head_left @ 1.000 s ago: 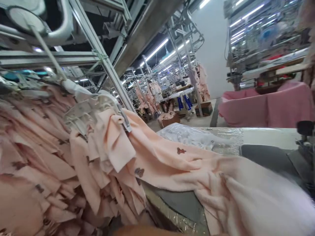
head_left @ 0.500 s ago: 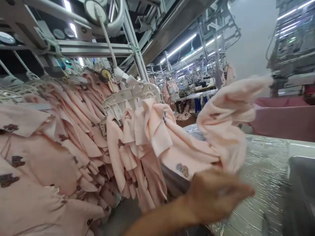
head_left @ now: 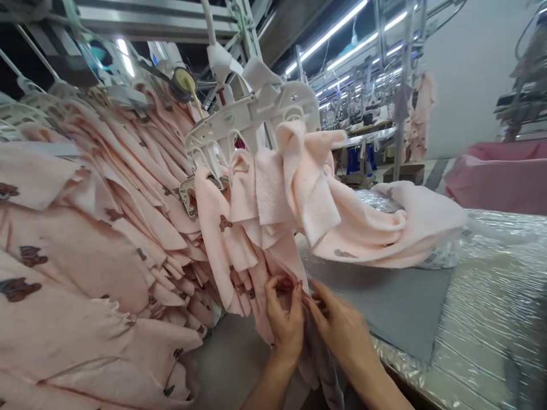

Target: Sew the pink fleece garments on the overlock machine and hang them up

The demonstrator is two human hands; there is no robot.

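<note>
A white plastic clip hanger (head_left: 256, 117) holds several pale pink fleece pieces with small bear prints. Low on one hanging pink fabric piece (head_left: 282, 253), my left hand (head_left: 285, 327) pinches the edge between thumb and fingers. Close beside it on the right, my right hand (head_left: 344, 327) has its fingertips closed on the same edge. The exact bit of cloth between the fingers is small and partly hidden. From the hanger's right end, a pink fleece panel (head_left: 410, 233) stretches over the table and lies there folded.
Rows of hanging pink garment pieces (head_left: 98, 245) crowd the left. To the right stands a table wrapped in clear plastic (head_left: 491, 296), with a grey sheet (head_left: 397, 296) on it. A pink cloth-lined bin (head_left: 499, 182) is behind. Metal rails (head_left: 158, 25) run overhead.
The pink panel that was flying up in the air now lies over the table. The one visible hand has drawn back, and both hands now meet at a hanging piece. The view has shifted closer.
</note>
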